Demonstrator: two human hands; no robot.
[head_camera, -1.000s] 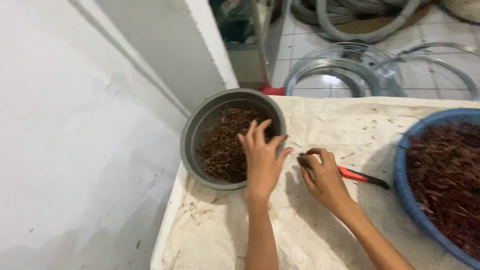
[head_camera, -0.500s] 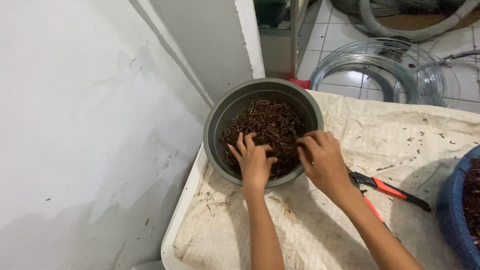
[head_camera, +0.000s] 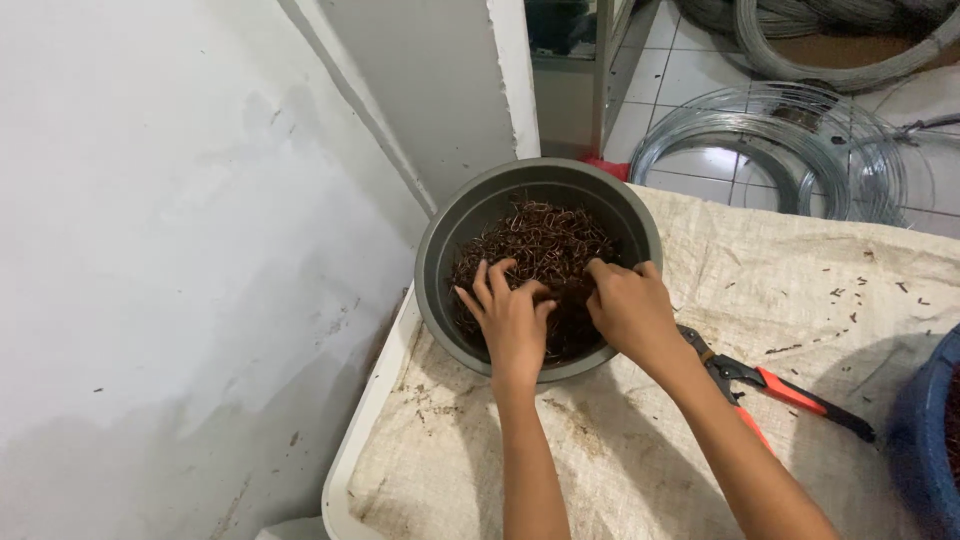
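Head view looks down on both hands sunk into a round grey plastic basin (head_camera: 438, 262) heaped with small rust-brown bent wire pieces (head_camera: 545, 240). The left hand (head_camera: 512, 318) lies palm down on the near side of the heap, fingers spread and slightly curled into the wire, not closed on anything that shows. The right hand (head_camera: 630, 308) sits just beside it, knuckles up, fingers bent down into the pile; whether they clasp a bunch of pieces I cannot tell, since the fingertips are buried.

By the look of it, the step in hand is working through the wire pieces, gathering or loosening them inside the basin. The next move would call for closing the fingers round a clump and lifting it clear of the rim without snagging on the tangled hooks.

Just behind the right wrist lies a pair of orange-handled cutting pliers (head_camera: 790, 390) on the pale woven sack cloth (head_camera: 800, 270) that covers the table; its head is partly hidden by the forearm. Far to the right of the grip, a blue tub (head_camera: 915, 440) is cut off by the frame edge, its contents barely showing. Beyond the basin, coils of grey steel wire (head_camera: 770, 140) rest on the tiled floor.
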